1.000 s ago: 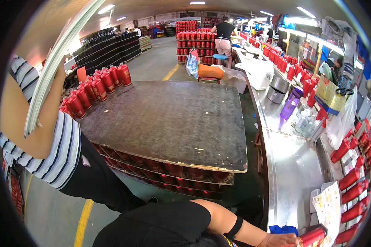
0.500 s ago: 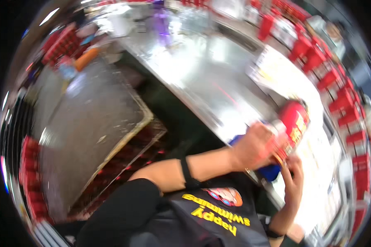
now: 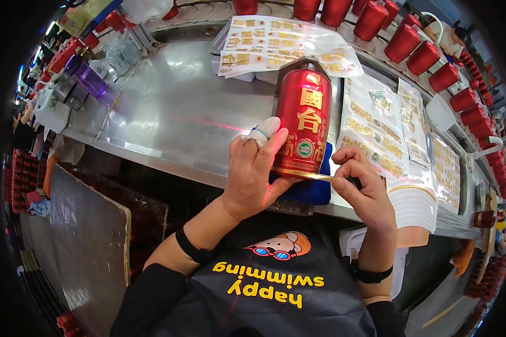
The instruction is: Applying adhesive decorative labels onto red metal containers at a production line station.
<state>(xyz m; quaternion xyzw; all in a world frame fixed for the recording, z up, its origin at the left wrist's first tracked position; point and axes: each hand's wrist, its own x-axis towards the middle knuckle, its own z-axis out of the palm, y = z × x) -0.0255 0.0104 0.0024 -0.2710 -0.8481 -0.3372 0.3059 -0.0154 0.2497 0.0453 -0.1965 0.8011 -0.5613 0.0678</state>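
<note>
In the head view, both hands are at a red bottle [image 3: 306,132] lying at the near edge of the metal table [image 3: 168,101], its cap pointing away from the person and its base toward them. The left hand [image 3: 250,174] holds the bottle by its lower left side, the thumb by the base; one finger wears a white wrap [image 3: 262,132]. The right hand [image 3: 365,188] pinches the end of a thin gold strip [image 3: 306,175] between thumb and finger, the other fingers curled. The strip runs along the base of the bottle and out to that pinch.

A blue cloth [image 3: 312,194] lies under the base, and the edge of a dark support [image 3: 323,67] shows around the cap. Beyond the cap lie label sheets [image 3: 264,42] with gold print; more sheets [image 3: 376,126] spread to the right. A purple bottle [image 3: 88,77] stands well to the left. Red containers [image 3: 402,42] line the far side, curving down the right.
</note>
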